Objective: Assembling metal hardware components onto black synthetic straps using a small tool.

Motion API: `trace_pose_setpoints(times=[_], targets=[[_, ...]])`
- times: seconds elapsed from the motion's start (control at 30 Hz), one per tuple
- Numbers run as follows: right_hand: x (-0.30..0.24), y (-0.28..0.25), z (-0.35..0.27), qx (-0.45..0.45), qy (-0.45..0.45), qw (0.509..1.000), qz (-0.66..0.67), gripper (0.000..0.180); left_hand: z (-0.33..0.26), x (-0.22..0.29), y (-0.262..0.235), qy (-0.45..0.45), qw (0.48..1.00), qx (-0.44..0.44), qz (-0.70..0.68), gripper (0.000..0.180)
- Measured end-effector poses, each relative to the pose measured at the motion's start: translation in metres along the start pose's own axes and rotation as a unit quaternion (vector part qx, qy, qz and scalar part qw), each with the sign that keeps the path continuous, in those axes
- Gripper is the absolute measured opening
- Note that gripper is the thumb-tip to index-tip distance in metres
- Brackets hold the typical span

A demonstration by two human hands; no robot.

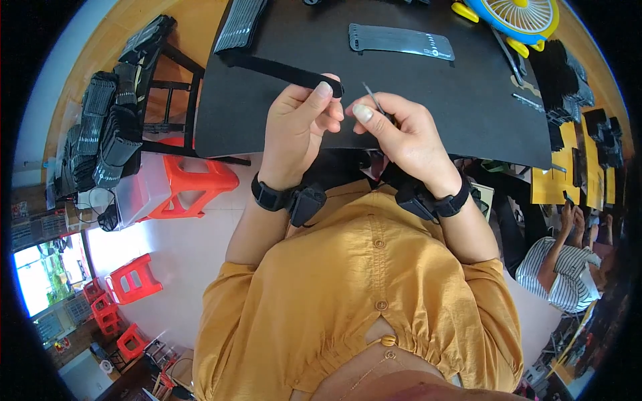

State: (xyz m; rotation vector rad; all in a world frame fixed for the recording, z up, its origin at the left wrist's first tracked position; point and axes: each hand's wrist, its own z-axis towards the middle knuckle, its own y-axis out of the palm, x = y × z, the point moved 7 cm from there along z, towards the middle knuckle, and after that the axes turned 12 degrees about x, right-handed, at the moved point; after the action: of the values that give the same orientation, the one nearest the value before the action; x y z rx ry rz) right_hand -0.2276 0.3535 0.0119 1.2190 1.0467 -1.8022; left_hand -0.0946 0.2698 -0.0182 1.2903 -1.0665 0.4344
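My left hand (299, 127) pinches the end of a black fabric strap (281, 71) between thumb and fingers. The strap stretches up and left over the table to a stack of dark grey flat pieces (242, 23) at the far left edge. Just to the right, my right hand (408, 137) closes around a slim metal tool (372, 95) whose thin tip points up and left. Most of the tool is covered by my fingers, so its kind is unclear. Beyond both hands, a single dark grey flat piece (401, 42) with a row of holes lies on the table.
The black table (468, 100) carries a blue and yellow fan (518, 13) at the far right. Black bundles (565, 80) sit beyond its right edge. Left are stacked black pieces (100, 127) and a red stool (190, 187). Another person (558, 274) sits at right.
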Motion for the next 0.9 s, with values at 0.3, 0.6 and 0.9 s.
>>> trace_pose_setpoints(times=[0.3,0.6,0.9], targets=[[-0.006,-0.006,0.001,0.044,0.044,0.996,0.058,0.017,-0.005,-0.009,0.008,-0.038,0.999,-0.035,0.002,0.019],[-0.015,-0.004,-0.001,0.114,-0.112,0.986,-0.054,0.013,-0.002,-0.017,0.004,-0.037,0.997,-0.026,0.06,0.019],[-0.028,0.003,-0.005,0.126,-0.247,0.95,-0.145,0.012,-0.028,0.024,0.01,0.231,0.866,0.033,0.443,0.022]])
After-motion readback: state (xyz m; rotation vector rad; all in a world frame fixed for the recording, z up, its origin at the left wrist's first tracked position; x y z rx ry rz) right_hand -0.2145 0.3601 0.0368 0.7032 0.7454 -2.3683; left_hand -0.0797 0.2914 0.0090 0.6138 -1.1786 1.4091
